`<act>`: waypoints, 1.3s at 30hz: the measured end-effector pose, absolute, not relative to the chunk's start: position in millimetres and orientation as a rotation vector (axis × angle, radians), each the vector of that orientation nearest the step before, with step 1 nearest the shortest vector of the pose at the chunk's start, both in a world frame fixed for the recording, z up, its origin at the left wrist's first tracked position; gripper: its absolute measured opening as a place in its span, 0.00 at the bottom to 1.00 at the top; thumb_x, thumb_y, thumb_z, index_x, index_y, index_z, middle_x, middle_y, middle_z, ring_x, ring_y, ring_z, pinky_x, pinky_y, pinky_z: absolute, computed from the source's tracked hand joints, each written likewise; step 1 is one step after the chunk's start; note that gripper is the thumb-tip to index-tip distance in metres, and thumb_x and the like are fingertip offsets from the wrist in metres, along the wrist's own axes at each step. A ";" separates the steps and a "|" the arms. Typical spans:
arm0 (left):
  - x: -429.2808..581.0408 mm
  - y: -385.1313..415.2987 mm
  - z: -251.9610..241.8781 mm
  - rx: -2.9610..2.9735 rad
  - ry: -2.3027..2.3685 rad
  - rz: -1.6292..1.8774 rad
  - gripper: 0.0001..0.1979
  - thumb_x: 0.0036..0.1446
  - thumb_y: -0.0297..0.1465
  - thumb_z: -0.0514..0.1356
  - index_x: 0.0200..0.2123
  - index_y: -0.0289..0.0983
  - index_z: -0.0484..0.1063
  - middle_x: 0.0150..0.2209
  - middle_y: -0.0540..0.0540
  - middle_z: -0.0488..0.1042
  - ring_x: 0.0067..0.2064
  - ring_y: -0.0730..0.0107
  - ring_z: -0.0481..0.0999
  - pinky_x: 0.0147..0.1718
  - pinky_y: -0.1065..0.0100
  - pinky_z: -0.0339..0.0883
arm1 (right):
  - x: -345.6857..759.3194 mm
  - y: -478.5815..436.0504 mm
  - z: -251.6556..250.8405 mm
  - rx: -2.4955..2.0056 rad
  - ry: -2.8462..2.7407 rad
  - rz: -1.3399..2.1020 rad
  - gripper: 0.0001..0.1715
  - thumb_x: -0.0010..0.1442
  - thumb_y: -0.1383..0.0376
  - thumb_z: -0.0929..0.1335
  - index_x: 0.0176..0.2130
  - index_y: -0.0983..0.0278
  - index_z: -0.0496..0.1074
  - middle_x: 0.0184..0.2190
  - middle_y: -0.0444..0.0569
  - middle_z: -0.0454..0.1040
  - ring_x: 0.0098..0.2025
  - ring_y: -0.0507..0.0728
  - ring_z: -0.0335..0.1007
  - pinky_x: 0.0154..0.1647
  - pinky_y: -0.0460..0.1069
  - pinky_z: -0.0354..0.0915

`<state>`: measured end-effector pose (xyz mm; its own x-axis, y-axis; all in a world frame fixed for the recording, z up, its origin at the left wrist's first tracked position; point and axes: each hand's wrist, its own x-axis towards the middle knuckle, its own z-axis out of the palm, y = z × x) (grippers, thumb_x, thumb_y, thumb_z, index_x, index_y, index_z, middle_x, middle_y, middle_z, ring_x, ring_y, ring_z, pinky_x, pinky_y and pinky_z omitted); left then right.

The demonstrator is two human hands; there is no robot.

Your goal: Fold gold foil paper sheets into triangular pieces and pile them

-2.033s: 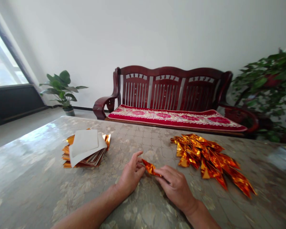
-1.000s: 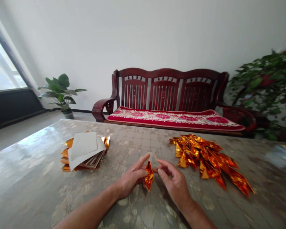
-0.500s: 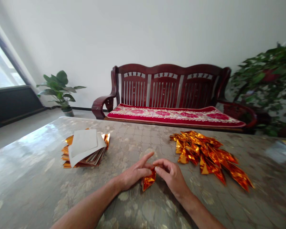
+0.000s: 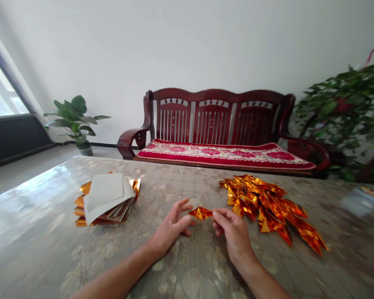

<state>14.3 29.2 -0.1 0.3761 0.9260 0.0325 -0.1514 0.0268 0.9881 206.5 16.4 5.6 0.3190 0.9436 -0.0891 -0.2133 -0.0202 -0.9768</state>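
Between thumb and fingers, my right hand (image 4: 232,228) pinches one tip of a folded gold foil paper piece (image 4: 201,213), shaped like a boat with two pointed ends. The piece lies level just above the table, its other tip toward my left hand (image 4: 176,224). That hand is open, fingers apart, close beside the free tip; whether it touches it I cannot tell. To the right lies a heap of folded gold foil pieces (image 4: 268,203). On the left sits a stack of foil paper sheets (image 4: 107,199), pale side up on top, with gold edges showing.
The table (image 4: 162,265) has a patterned, glossy cover. Behind it stands a dark red wooden bench (image 4: 210,120) with a red floral seat cover. Potted plants (image 4: 77,120) are at both sides. A clear plastic packet (image 4: 364,201) lies at the table's right.
The foil piece has turned from upright to level, its tip now in my right hand. My left hand has let go and opened its fingers. The view has shifted slightly.
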 end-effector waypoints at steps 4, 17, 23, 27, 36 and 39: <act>22.5 28.1 3.6 1.219 0.903 1.038 0.33 0.54 0.44 0.64 0.58 0.36 0.60 0.57 0.35 0.68 0.43 0.62 0.76 0.33 0.67 0.71 | 202.3 13.6 2.4 -1.218 -0.784 1.123 0.23 0.41 0.54 0.78 0.33 0.67 0.77 0.23 0.48 0.77 0.23 0.52 0.68 0.17 0.42 0.61; 24.5 33.8 -4.4 1.075 0.923 1.077 0.23 0.54 0.42 0.64 0.48 0.33 0.71 0.41 0.43 0.76 0.39 0.68 0.75 0.34 0.69 0.73 | 193.5 6.5 0.5 -1.279 -0.980 1.106 0.22 0.45 0.55 0.75 0.37 0.66 0.77 0.24 0.47 0.76 0.24 0.53 0.67 0.19 0.44 0.60; 26.0 34.9 -3.6 1.029 0.960 1.069 0.23 0.54 0.42 0.64 0.47 0.33 0.71 0.39 0.44 0.76 0.36 0.69 0.76 0.35 0.69 0.73 | 200.4 10.8 -3.8 -1.309 -1.293 0.778 0.14 0.50 0.59 0.71 0.36 0.63 0.79 0.31 0.48 0.78 0.30 0.56 0.70 0.33 0.50 0.67; 27.3 32.9 -3.1 1.065 0.983 1.058 0.24 0.54 0.43 0.63 0.48 0.33 0.70 0.37 0.43 0.77 0.36 0.68 0.76 0.33 0.69 0.73 | 204.7 12.4 -5.8 -1.282 -1.435 0.605 0.10 0.54 0.62 0.69 0.36 0.62 0.79 0.35 0.49 0.77 0.33 0.57 0.71 0.35 0.49 0.67; 21.6 30.6 -7.2 1.433 1.094 1.016 0.20 0.62 0.39 0.55 0.54 0.36 0.67 0.37 0.46 0.78 0.29 0.71 0.75 0.30 0.70 0.68 | 211.1 8.1 -8.2 -1.212 -1.702 0.425 0.11 0.62 0.66 0.67 0.42 0.58 0.78 0.36 0.49 0.77 0.39 0.58 0.74 0.42 0.49 0.68; 14.8 30.9 -5.5 1.591 1.104 1.048 0.19 0.59 0.32 0.57 0.54 0.39 0.67 0.45 0.44 0.77 0.41 0.66 0.76 0.38 0.68 0.70 | 213.3 7.8 -8.0 -1.204 -1.718 0.413 0.12 0.62 0.67 0.66 0.43 0.57 0.78 0.37 0.48 0.77 0.41 0.58 0.74 0.44 0.49 0.68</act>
<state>14.8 30.9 -5.5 0.2406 0.9602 0.1418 0.1916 -0.1902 0.9629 213.3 7.8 -8.0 -0.0496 0.8584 0.5106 0.5324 0.4552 -0.7136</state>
